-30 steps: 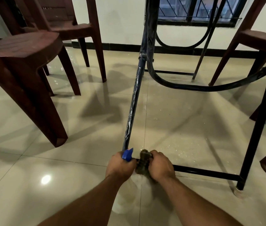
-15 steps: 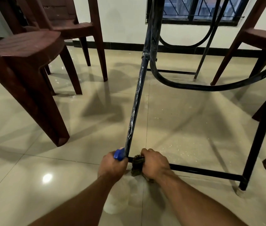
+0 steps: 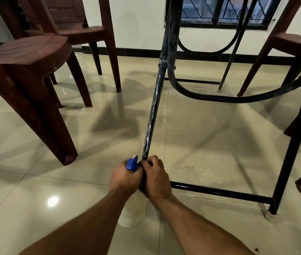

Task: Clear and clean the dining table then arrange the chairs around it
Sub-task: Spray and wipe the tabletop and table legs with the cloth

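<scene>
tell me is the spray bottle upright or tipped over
Upright: the spray bottle shows its blue head above the left hand gripping it, pale body below. Whether its base rests on the floor, cannot tell.

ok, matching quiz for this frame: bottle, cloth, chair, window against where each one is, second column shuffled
Things
1. bottle
2. cloth
3. chair
4. window

Places
A. set in the far wall
B. held by the right hand against the table frame
C. standing on the floor, brown
D. gripped in the left hand

Pairs: 1-D, 2-B, 3-C, 4-A
</scene>
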